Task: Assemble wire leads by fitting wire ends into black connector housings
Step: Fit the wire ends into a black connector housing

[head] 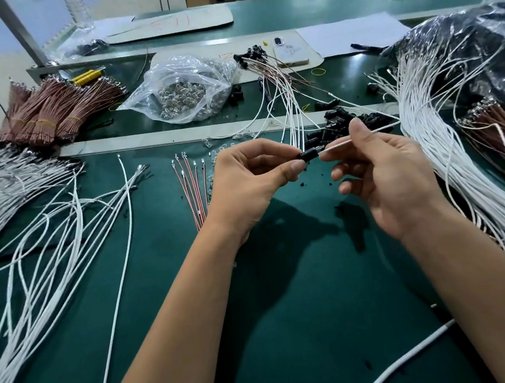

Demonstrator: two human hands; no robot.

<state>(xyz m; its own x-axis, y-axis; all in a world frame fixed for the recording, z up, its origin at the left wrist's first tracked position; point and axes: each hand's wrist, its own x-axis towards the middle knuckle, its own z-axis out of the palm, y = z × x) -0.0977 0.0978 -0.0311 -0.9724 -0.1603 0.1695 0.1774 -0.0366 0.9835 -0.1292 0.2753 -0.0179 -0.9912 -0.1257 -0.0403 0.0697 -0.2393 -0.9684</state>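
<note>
left hand [245,176]: grip pinching black connector housing [308,155], mid-counter, held above green counter [298,293]
right hand [386,174]: grip pinching white wire [361,136], wire end meeting housing
spare housings [336,124]: lying far of hands
wire bundle [440,134]: lying right

We have a single view, from a wide-angle camera worn on the person's head. It looks forward and down onto the green desk [298,293] from close above. Both forearms enter from the 6 o'clock edge, and the hands meet near the centre. Toward 12 o'clock the view reaches across the desk's far side to the floor beyond. Straight edges bow toward the borders.
</note>
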